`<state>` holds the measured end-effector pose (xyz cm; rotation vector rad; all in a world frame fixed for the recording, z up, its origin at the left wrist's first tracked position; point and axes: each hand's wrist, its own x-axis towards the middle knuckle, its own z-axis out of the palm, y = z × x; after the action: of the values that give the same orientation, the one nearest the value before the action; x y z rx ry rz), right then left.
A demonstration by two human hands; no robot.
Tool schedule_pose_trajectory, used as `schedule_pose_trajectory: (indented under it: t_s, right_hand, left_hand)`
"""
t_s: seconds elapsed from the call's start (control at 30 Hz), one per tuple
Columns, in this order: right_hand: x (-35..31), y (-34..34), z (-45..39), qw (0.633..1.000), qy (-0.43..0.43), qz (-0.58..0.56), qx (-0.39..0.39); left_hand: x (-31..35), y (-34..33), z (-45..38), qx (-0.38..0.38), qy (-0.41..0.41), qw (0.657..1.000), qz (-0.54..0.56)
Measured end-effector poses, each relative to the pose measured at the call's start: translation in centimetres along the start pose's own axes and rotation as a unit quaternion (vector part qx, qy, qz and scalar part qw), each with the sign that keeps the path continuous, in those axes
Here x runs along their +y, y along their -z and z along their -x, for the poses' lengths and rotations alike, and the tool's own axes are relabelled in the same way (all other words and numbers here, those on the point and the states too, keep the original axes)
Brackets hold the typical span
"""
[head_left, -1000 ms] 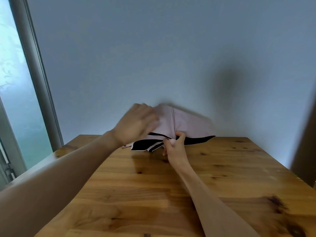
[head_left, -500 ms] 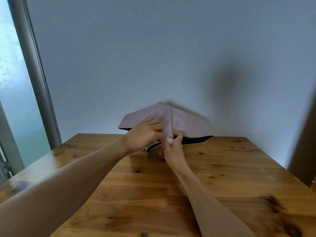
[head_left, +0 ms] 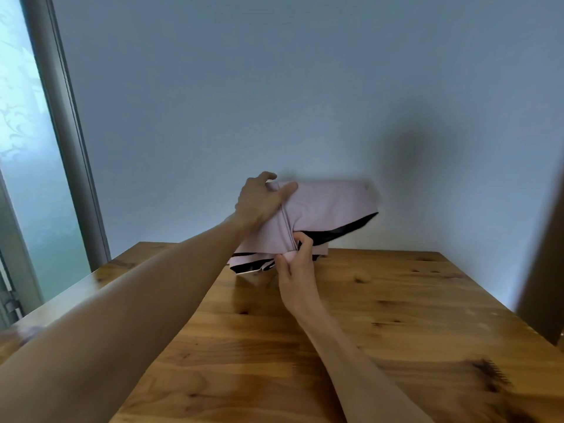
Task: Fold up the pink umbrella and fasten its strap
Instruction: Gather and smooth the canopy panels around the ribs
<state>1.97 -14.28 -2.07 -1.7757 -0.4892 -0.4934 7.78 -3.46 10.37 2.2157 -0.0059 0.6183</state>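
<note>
The pink umbrella, with a black underside, is held above the far part of the wooden table. Its canopy is collapsed and loose, with flaps spreading to the right and hanging low at the left. My left hand lies over the upper left of the canopy, thumb stretched across the pink fabric by a seam. My right hand grips the umbrella's lower end, fingers curled round a pale pink tip. I cannot make out the strap.
A pale blue wall stands right behind the table. A frosted window with a grey frame runs down the left side. A dark upright edge shows at the far right.
My left hand has risen from beside the right hand up to the canopy's top. The left flap that stuck out is now gathered in, and the canopy has swung more to the right.
</note>
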Motion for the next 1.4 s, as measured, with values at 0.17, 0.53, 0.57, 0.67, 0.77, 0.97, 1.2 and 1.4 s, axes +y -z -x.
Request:
schedule_pose_trajectory:
  t_s: [0.17, 0.53, 0.57, 0.67, 0.77, 0.97, 1.2, 1.4]
  right_hand:
    - [-0.3, 0.0, 0.0, 0.998, 0.048, 0.028, 0.016]
    - [-1.1, 0.0, -0.3, 0.992, -0.02, -0.111, 0.064]
    - [-1.2, 0.3, -0.3, 0.989, -0.037, -0.131, 0.065]
    - [-1.6, 1.0, -0.5, 0.955, -0.151, -0.256, 0.023]
    - [-1.6, 1.2, -0.9, 0.879, -0.281, -0.369, -0.112]
    - [-1.5, 2.0, -0.9, 0.787, -0.337, -0.451, -0.253]
    - [-0.7, 2.0, -0.8, 0.817, -0.323, -0.38, -0.289]
    - [-1.6, 1.6, -1.0, 0.819, -0.304, -0.434, -0.22]
  left_hand:
    - [-1.2, 0.6, -0.8, -0.014, 0.017, 0.997, 0.073]
    - [-3.0, 0.7, -0.8, 0.064, -0.028, 0.979, 0.19]
    - [-3.0, 0.9, -0.8, 0.069, -0.031, 0.976, 0.204]
    - [-2.9, 1.5, -0.8, 0.07, -0.046, 0.973, 0.217]
    - [-2.8, 2.0, -0.9, 0.07, -0.058, 0.971, 0.22]
    - [-2.6, 2.2, -0.4, 0.005, -0.08, 0.976, 0.202]
    - [-2.7, 1.7, -0.2, 0.022, -0.08, 0.973, 0.215]
    - [-2.6, 1.3, 0.1, 0.028, -0.1, 0.973, 0.207]
